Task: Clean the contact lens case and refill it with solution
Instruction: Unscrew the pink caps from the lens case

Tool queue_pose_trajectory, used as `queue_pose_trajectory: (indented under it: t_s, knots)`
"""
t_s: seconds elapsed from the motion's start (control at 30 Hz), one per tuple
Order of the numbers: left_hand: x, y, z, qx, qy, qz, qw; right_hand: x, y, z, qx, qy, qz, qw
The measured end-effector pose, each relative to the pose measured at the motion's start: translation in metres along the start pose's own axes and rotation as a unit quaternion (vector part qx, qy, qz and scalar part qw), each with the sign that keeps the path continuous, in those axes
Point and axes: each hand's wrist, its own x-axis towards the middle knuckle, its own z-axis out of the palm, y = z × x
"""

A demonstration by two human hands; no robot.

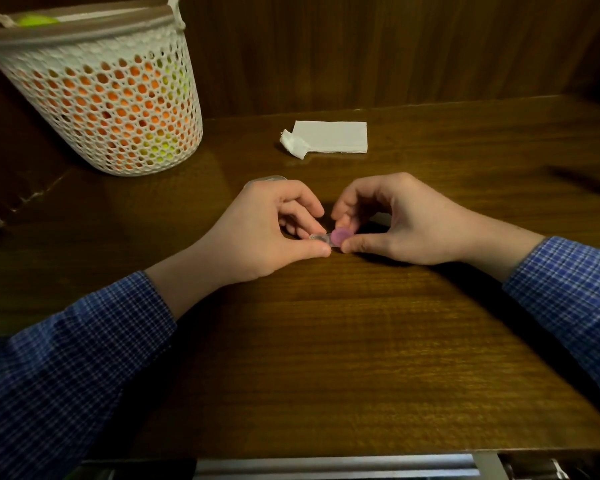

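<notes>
A small clear contact lens case [320, 238] sits low over the wooden table [326, 341], held between both hands. My left hand [267, 230] pinches its clear left end with thumb and fingers. My right hand [395, 220] pinches the purple cap [342, 236] on its right end between thumb and forefinger. Most of the case is hidden by my fingers. A pale rounded object [267, 179], partly hidden, lies just behind my left hand.
A folded white tissue [333, 136] with a crumpled piece [295, 144] beside it lies at the back of the table. A white perforated basket [108, 95] holding orange and green items stands at the back left. A wood panel wall rises behind.
</notes>
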Motion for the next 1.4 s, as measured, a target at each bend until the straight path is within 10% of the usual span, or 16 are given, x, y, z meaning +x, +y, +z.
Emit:
queue_pose_trajectory:
  t_s: [1.4]
  knots:
    - [0.0, -0.001, -0.001, 0.004, 0.002, 0.007, 1.0, -0.001, 0.007, 0.009, 0.005, 0.019, 0.004, 1.0]
